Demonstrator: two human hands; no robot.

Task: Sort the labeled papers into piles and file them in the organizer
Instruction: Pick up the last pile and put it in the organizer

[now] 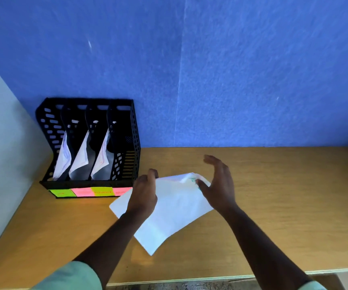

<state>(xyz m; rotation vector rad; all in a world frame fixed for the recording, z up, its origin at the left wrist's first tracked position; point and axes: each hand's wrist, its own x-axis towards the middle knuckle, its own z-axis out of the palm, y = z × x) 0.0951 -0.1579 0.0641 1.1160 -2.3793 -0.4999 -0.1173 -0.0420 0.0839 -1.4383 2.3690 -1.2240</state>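
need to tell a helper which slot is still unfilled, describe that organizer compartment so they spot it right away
On the wooden desk, against the blue wall at the left, stands a black file organizer with four compartments. Three hold leaning white papers; the rightmost compartment, above a pink label, shows none.
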